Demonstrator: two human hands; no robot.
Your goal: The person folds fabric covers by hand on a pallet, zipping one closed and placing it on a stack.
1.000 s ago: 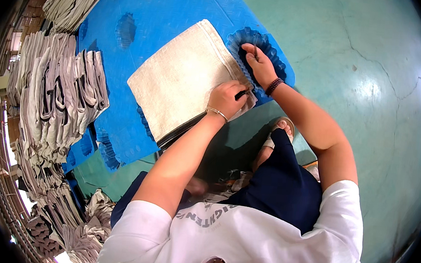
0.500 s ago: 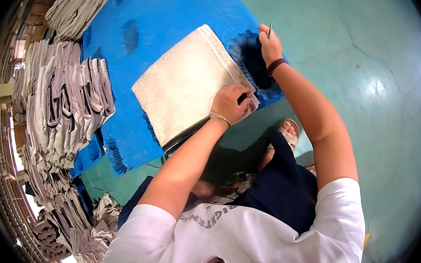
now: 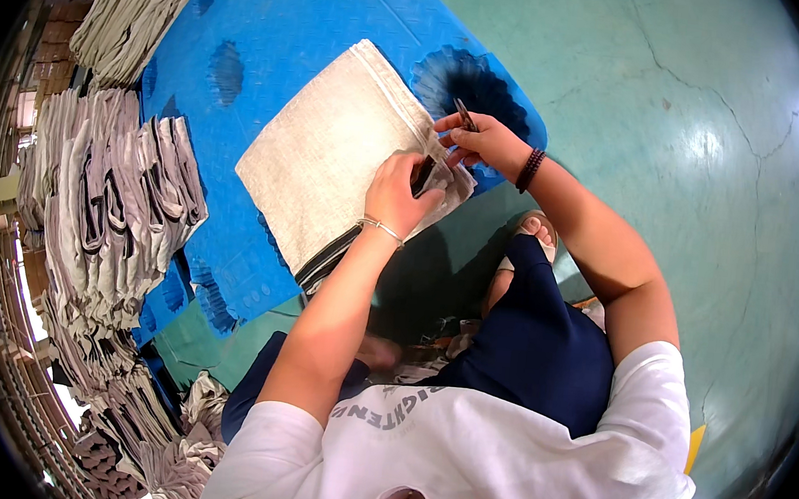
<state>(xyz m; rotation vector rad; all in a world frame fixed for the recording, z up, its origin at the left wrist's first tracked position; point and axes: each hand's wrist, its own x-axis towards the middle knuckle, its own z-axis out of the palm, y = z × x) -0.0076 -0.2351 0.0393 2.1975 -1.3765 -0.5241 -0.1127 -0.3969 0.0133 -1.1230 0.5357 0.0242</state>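
Observation:
A stack of folded beige cloth (image 3: 333,141) with dark layers along its near edge lies on a blue plastic board (image 3: 286,15). At the cloth's right-hand corner, my left hand (image 3: 397,193) is closed, thumb and fingers gripping the cloth's edge; a dark strip shows between them. Just right of it, my right hand (image 3: 488,144) has its fingertips close to the same corner. A small slim dark tool (image 3: 465,115) sticks up out of that hand; its exact kind is hard to make out. Whether the right fingertips touch the cloth cannot be seen clearly.
Tall piles of folded grey-beige cloth (image 3: 123,181) stand along the left, with another cloth bundle (image 3: 141,13) behind them. Scalloped hollows mark the blue board. Cracked green floor (image 3: 668,177) spreads to the right. My sandalled foot (image 3: 537,230) rests beside the board's near corner.
My right hand has come down and left, from beyond the board's edge to the cloth's corner beside my left hand. The cloth and board appear slightly further left in view.

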